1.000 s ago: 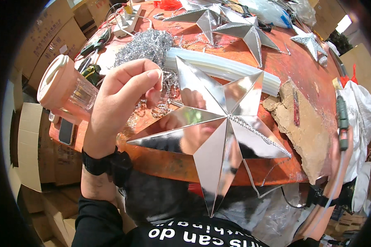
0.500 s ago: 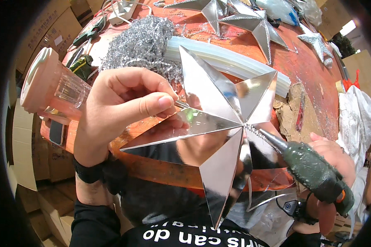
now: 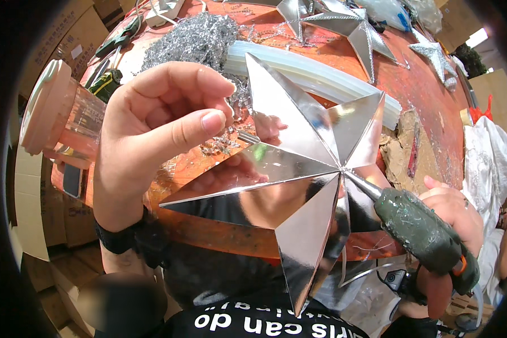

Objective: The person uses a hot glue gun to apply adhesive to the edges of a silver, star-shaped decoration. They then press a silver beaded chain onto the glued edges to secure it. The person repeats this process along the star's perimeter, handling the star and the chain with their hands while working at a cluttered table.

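Note:
A mirror-like silver five-pointed star (image 3: 304, 219) lies at the front edge of the table, its points spread around a raised centre. My right hand (image 3: 459, 211) is wrapped round a dark green glue gun (image 3: 419, 234), whose metal nozzle reaches the star's centre. Beside the star's left points, my left hand (image 3: 143, 115) is open, with thumb and forefinger apart and the other fingers curled. Nothing shows between its fingertips. What holds the star up from beneath is hidden.
Behind the star lie clear glue sticks (image 3: 315, 70) and a heap of silver tinsel (image 3: 188, 42). Farther back are more silver stars (image 3: 349, 28). A pink-lidded cup (image 3: 67, 121) stands at left, near a dark phone-like object (image 3: 73, 179). Torn cardboard (image 3: 414, 152) lies right.
My left thumb and forefinger have parted, and that hand has moved left, away from the star. The glue gun has shifted slightly left and up, bringing its nozzle to the star's centre.

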### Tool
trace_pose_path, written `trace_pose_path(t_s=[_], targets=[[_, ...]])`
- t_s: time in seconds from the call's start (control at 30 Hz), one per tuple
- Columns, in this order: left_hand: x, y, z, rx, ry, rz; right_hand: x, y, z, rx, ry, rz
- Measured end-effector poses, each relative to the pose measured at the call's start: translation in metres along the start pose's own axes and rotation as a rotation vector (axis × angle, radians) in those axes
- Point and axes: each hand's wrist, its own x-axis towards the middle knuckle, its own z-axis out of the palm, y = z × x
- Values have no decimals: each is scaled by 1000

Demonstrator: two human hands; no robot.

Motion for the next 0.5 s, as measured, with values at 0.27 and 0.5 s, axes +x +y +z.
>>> trace_pose_path(t_s=[0.27, 0.5], targets=[[4, -9, -5, -19, -46, 32, -5, 2, 2, 8, 15, 10], [2, -7, -1, -70, 45, 55, -12, -3, -4, -6, -114, -54]])
